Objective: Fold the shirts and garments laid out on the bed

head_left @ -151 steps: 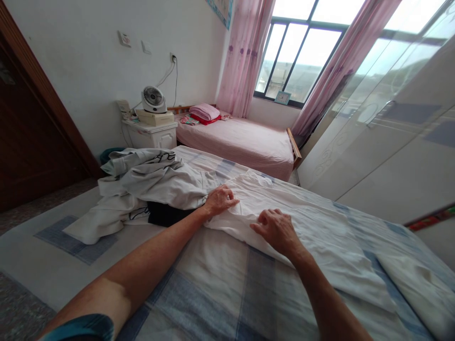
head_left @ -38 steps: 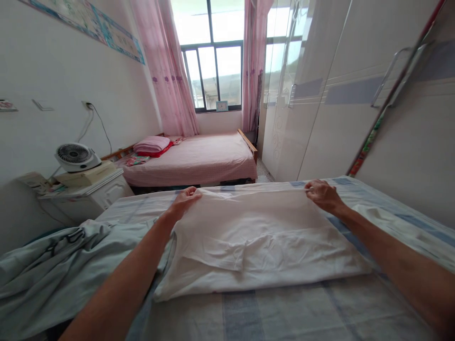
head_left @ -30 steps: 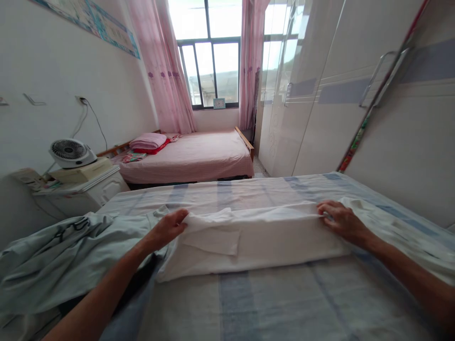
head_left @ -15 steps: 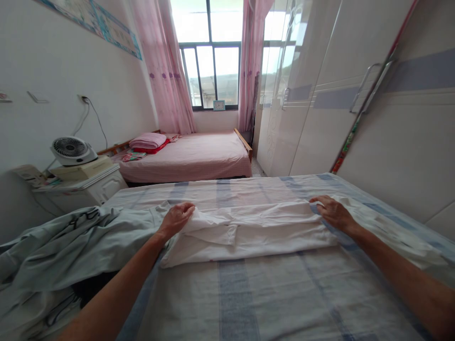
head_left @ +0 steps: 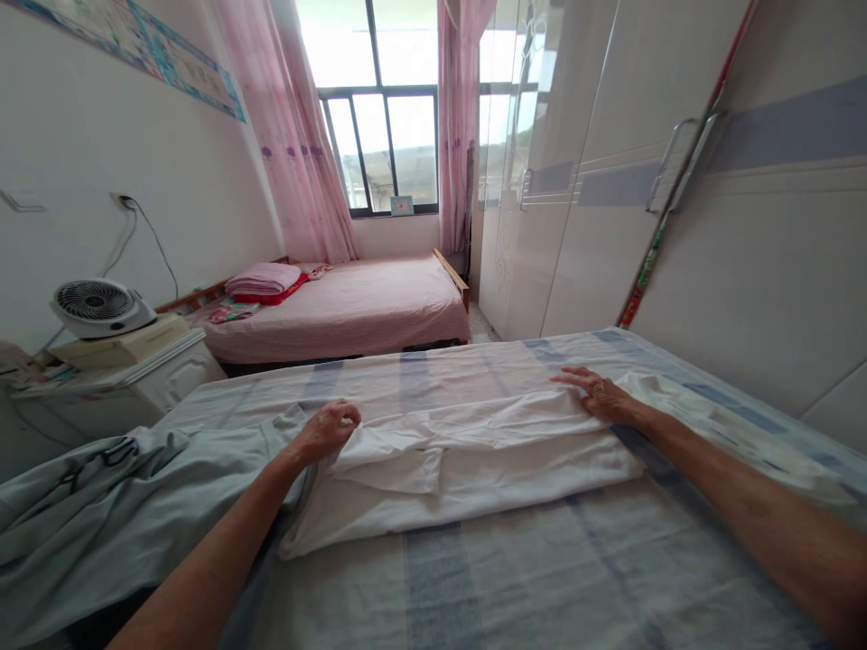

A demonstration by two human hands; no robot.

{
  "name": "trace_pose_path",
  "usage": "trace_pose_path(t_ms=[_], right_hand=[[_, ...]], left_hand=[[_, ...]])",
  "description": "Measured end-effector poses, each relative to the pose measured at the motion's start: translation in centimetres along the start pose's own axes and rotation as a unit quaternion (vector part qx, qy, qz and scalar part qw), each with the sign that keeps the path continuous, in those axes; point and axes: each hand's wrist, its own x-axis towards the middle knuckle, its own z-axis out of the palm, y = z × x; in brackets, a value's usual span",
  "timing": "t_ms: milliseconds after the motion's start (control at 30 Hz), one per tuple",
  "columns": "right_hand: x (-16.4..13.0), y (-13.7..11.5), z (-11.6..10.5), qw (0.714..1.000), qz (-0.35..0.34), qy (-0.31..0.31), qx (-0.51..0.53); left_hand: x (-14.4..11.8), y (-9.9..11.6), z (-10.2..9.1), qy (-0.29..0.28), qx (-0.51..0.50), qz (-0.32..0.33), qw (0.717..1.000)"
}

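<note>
A white garment, folded into a long strip, lies across the striped sheet in front of me; its exact kind does not show. At its far left corner my left hand is closed, thumb and forefinger curled together at the cloth's edge. My right hand is over the far right end, fingers stretched out and spread, not gripping the fabric. A grey-green garment lies rumpled beside my left arm. Beyond my right forearm lies another white cloth.
Past the far edge of this bed stands a second bed with a pink cover and folded bedding. A fan sits on a box on the white bedside cabinet. Tall wardrobe doors line the right side.
My right hand has let go of the garment's far right corner and spread its fingers. The garment's left end now lies slightly nearer me. The view has turned a little right.
</note>
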Motion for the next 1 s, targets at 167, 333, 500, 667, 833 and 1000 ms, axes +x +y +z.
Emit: trace_pose_path(t_ms=[167, 333, 500, 667, 833, 1000], right_hand=[[0.3, -0.2, 0.3, 0.998, -0.045, -0.016, 0.034], [0.0, -0.4, -0.7, 0.994, 0.01, 0.02, 0.111], [-0.3, 0.3, -1.3, 0.983, 0.092, 0.029, 0.158], [0.4, 0.8, -0.7, 0.987, 0.156, 0.024, 0.024], [0.3, -2.3, -0.9, 0.989, 0.087, 0.108, -0.059], [-1.2, -5.1, 1.9, 0.99, -0.08, 0.065, -0.098]], left_hand=[[-0.1, -0.5, 0.1, -0.003, -0.004, -0.022, 1.0], [-0.5, -1.0, -0.2, 0.012, -0.057, -0.017, 0.998], [-0.8, -1.6, -0.1, 0.058, -0.011, -0.036, 0.998], [-0.5, -1.3, 0.4, 0.077, 0.066, -0.077, 0.992], [-0.2, -0.6, -0.3, 0.13, 0.072, -0.128, 0.981], [-1.5, 1.0, 0.4, 0.062, 0.004, 0.072, 0.995]])
